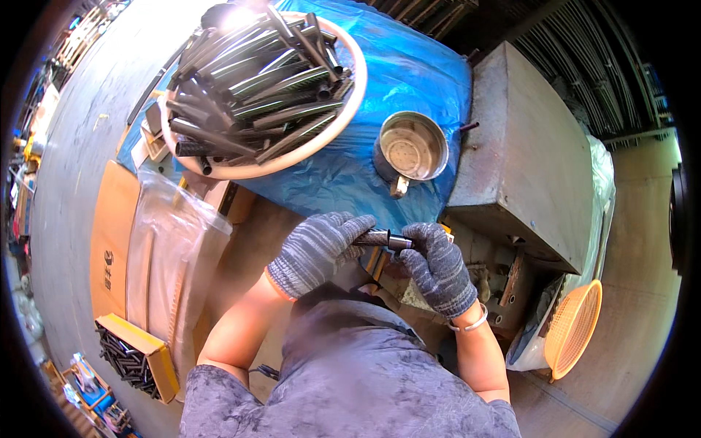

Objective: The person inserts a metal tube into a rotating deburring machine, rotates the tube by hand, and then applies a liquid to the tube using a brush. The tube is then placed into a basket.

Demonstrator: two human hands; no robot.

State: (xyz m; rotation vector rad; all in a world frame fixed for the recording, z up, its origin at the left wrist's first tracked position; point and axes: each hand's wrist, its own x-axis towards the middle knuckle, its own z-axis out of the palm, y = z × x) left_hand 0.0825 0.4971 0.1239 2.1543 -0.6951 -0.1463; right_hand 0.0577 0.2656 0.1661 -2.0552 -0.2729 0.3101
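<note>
Between my two gloved hands lies a short black tube (375, 237), held level in front of my chest. My left hand (314, 252), in a grey knitted glove, is closed round its left part. At the tube's right end sits a shiny dark collar (399, 243); whether it is a separate piece I cannot tell. My right hand (440, 270), gloved the same way, pinches that end with thumb and fingers. Beyond my hands, a wide pale basin (356, 87) is heaped with glossy black tubes (270, 95). A metal mug (411, 146) with its handle toward me stands right of the basin.
Blue plastic sheeting (321, 190) covers the surface under basin and mug. A grey metal box (526, 160) rises at the right, an orange plastic basket (575, 328) below it. To my left are cardboard (113, 233), clear plastic wrap (171, 241) and a carton of short black pieces (130, 363).
</note>
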